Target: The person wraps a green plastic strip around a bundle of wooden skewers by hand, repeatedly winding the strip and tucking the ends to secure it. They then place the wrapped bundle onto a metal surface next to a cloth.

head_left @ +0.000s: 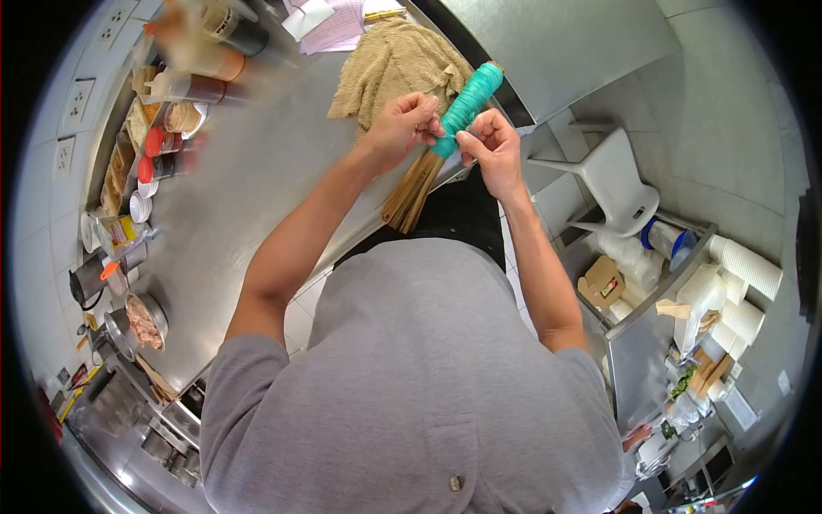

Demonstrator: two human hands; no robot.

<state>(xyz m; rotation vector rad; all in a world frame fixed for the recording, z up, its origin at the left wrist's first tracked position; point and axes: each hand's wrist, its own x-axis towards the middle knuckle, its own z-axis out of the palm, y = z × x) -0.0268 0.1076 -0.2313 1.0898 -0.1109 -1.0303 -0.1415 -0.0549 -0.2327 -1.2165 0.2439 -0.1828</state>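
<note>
A bundle of thin bamboo-like sticks (413, 190), shaped like a wok brush, lies at a slant over the counter's near edge. Teal plastic twine (469, 101) is wound tightly around its upper part, and the bare sticks fan out below. My left hand (402, 128) pinches at the lower end of the winding, from the left side. Facing it, my right hand (493, 152) has thumb and forefinger pressed together by the same spot. A thin strand of the twine seems to run between my fingertips. A crumpled tan towel (390, 64) lies behind the bundle.
The steel counter (248, 163) bears sauce bottles (193, 88), red-lidded jars (161, 141) and a metal bowl of meat (145, 323) along the wall. Pink papers (336, 24) lie at the far end. To the right are a white plastic chair (618, 182) and stacked white containers (745, 267).
</note>
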